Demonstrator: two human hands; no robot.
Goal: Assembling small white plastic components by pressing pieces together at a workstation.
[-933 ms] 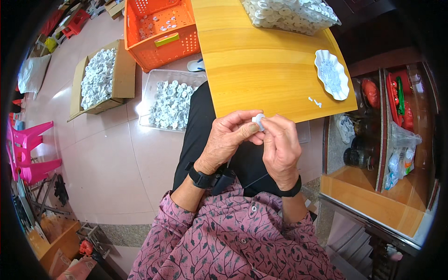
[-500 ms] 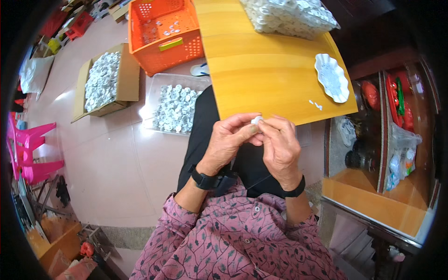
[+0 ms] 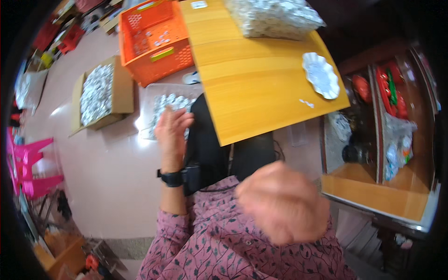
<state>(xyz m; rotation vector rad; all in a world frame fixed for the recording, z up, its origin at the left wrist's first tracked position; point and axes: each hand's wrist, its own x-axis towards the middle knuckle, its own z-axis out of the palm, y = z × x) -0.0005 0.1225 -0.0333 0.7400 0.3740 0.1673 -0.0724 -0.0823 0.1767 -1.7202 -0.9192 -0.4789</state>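
Observation:
My left hand (image 3: 172, 133) is over the near side of a clear plastic bin (image 3: 147, 95) of small round white plastic pieces (image 3: 175, 99). Its fingers are stretched and somewhat apart, and I see nothing held in them. My right hand (image 3: 282, 203) is raised close above my lap, well apart from the left. Motion smears its fingers, so whether it holds anything cannot be seen. On the yellow table (image 3: 252, 88) lie a white scalloped dish (image 3: 321, 77) and a few tiny white bits (image 3: 306, 103).
A large clear bag (image 3: 275, 18) of white pieces sits at the table's far end. Left of the table stand an orange crate (image 3: 163, 63) and a cardboard box (image 3: 122, 88) full of white pieces. Open shelves (image 3: 378, 186) stand at the right, a pink stool (image 3: 35, 168) at far left.
My hands have parted from the small white piece they held together. The left moved left to the bin; the right came nearer and blurred. That piece is no longer visible.

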